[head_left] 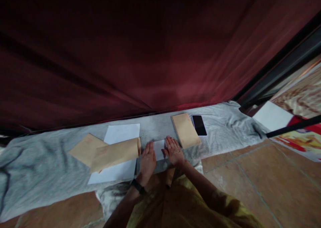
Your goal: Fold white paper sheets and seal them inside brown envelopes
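A small folded white paper [158, 149] lies on a grey cloth [45, 167] spread over the floor. My left hand [147, 161] lies flat with fingers stretched out along the paper's left edge. My right hand [173, 150] rests flat and open on its right side. A black band circles my left wrist. To the left, two brown envelopes [112, 153] lie over a white sheet [121, 134]. On the right lies another brown envelope [185, 130], with a black phone [199, 125] beside it.
A dark red curtain [140, 54] hangs behind the cloth. Orange floor tiles [263, 178] spread to the right. At the far right are a white sheet [272, 116], a dark bar [293, 126] and patterned fabric. My yellow clothing fills the bottom centre.
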A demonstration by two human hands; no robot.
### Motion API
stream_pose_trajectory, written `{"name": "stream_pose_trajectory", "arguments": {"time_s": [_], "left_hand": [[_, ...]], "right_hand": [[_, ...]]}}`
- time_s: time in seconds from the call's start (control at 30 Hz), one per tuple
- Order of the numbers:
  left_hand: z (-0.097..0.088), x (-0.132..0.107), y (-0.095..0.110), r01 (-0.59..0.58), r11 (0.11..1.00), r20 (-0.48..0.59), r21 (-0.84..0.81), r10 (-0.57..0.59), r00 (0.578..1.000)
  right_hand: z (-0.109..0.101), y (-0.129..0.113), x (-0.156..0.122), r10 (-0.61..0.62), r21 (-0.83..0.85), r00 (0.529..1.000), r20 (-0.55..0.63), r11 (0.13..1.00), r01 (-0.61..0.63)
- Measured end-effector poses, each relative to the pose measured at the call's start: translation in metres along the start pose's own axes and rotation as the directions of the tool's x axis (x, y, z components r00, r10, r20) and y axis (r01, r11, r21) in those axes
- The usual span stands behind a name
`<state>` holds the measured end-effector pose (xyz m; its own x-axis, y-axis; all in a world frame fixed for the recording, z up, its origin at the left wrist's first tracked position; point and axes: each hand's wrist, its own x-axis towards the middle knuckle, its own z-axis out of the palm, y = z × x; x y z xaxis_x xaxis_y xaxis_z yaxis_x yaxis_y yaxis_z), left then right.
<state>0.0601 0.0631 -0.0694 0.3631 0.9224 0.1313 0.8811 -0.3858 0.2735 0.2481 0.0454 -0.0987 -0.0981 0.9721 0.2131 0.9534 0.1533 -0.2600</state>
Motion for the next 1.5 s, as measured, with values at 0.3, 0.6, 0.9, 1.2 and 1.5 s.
{"name": "stream_pose_trajectory", "arguments": {"time_s": [0.3, 0.6, 0.9, 1.2, 1.5], "left_hand": [[-0.028, 0.059, -0.005, 0.029, 0.999, 0.190, -0.019, -0.025, 0.981], [-0.093, 0.048, 0.002, -0.115, 0.993, -0.086, -0.005, 0.114, 0.990], [-0.017, -0.035, -0.013, -0.309, 0.928, 0.127, 0.207, 0.288, 0.949], [-0.024, -0.029, 0.009, -0.149, 0.987, 0.062, 0.054, 0.146, 0.987], [0.023, -0.013, 0.017, -0.054, 0.990, 0.037, 0.129, 0.049, 0.998]], "right_hand": [[-0.050, 0.001, 0.047, 0.023, 0.049, 0.972, 0.232, 0.998, -0.035], [-0.109, 0.011, 0.061, -0.120, 0.176, 0.992, 0.035, 0.978, 0.112], [-0.050, 0.006, -0.040, -0.262, 0.145, 0.959, 0.107, 0.959, 0.246], [-0.022, -0.020, -0.011, -0.107, 0.202, 0.994, -0.001, 0.974, 0.105], [0.003, -0.017, -0.024, -0.101, -0.034, 0.995, 0.013, 0.994, 0.101]]}}
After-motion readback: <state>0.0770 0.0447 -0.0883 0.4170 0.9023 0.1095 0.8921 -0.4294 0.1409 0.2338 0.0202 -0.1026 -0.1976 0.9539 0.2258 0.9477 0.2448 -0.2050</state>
